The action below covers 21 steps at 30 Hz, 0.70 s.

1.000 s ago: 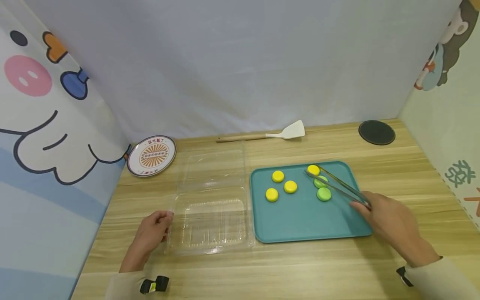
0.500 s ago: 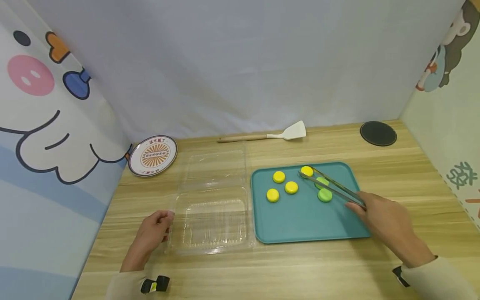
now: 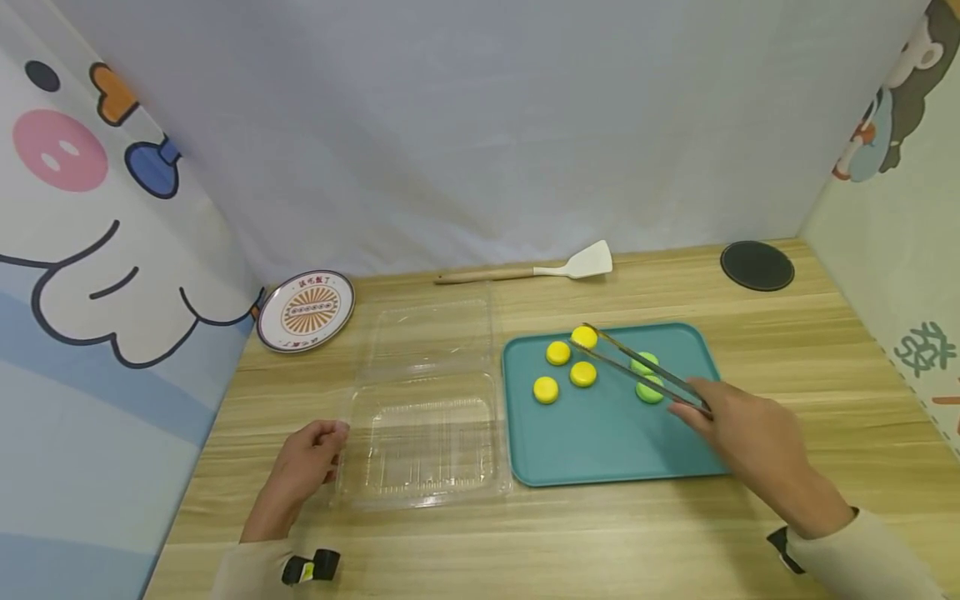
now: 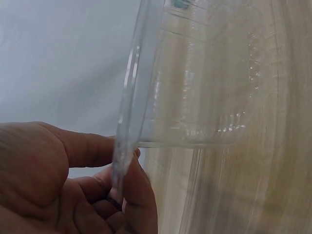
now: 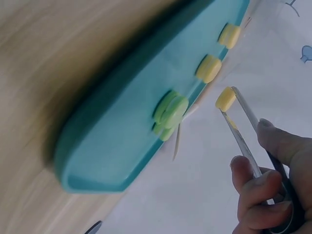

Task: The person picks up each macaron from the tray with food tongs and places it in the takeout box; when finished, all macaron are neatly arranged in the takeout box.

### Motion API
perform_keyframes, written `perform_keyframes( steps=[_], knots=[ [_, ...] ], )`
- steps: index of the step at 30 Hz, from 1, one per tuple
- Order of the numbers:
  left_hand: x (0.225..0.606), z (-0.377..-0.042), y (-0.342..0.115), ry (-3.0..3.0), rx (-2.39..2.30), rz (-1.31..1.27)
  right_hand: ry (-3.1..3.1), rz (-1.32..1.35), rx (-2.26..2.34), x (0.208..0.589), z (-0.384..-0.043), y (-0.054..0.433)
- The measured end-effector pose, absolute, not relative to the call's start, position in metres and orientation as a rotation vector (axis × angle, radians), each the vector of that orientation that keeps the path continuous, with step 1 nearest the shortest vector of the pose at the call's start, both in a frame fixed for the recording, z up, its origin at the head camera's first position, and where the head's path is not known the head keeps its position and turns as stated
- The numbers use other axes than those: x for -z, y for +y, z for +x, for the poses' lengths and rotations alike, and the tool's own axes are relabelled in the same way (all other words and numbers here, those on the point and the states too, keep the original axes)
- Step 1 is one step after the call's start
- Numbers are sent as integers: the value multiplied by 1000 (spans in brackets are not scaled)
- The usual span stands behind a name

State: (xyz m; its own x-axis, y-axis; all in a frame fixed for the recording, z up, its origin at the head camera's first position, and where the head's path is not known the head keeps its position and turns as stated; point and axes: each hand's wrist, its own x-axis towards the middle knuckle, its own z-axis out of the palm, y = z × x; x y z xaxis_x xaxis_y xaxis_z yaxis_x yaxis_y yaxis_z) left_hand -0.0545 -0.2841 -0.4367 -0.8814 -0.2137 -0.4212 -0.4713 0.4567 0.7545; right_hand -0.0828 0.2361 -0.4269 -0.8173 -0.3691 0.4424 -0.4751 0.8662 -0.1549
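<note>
Yellow macaron hangs in the tongs at the right hand's 10 o'clock

Seen from the head camera, with 12 o'clock pointing away from the person, the yellow macaron sits between the tips of the metal tongs, above the far edge of the teal tray. It lies at 10 o'clock from the right hand and, well apart, at about 2 o'clock from the left hand. The right wrist view shows it squeezed by the tong tips and clear of the tray.

The right hand grips the tongs, its thumb on 1 arm and its fingers curled round the other. The left hand pinches the rim of the clear container between thumb and finger; the container's near half lies at the hand's 3 o'clock, and its other half extends toward 12 o'clock.

On the tray, 3 more yellow macarons lie at 6, 7 and 8 o'clock from the held macaron, while 2 green macarons lie at 4 o'clock, partly behind the tongs. A white spatula lies past the tray's 11 o'clock side. A patterned plate is at the left hand's 12 o'clock, a black disc at the right hand's 12 o'clock.
</note>
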Motion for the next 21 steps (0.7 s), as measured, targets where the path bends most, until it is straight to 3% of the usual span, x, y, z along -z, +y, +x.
perform_keyframes(
  steps=[21],
  knots=[
    [437, -54, -286, 2423, -1422, -614, -2615, 858, -500, 404, -75, 168]
  ],
)
